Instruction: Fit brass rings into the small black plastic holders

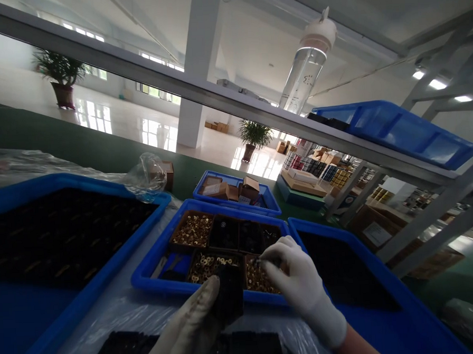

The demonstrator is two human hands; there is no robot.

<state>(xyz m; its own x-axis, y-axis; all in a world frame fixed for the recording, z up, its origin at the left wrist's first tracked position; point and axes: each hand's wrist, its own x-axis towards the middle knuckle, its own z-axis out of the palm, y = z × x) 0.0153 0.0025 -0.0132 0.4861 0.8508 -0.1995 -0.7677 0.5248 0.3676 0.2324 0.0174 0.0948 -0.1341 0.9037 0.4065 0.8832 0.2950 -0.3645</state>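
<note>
My left hand (189, 325), in a white glove, is closed round a black block-shaped part (230, 293) in front of the blue parts tray (146, 279). Gloved as well, my right hand (295, 279) hovers over the tray's front right compartment of small brass pieces (257, 276). Its thumb and fingertips are pinched together, and what is between them is too dark and small to name. Brass rings and washers (209, 265) fill the middle front compartment. More black parts (249, 348) lie below my hands on the plastic-covered table.
At left, a large blue tray (106, 263) holds rows of black parts. Another blue tray (411, 329) with dark contents stands at right. Behind sits a blue tray of cardboard boxes (250, 186). A shelf (192, 92) crosses above, bearing a water bottle (304, 70) and a blue bin (396, 129).
</note>
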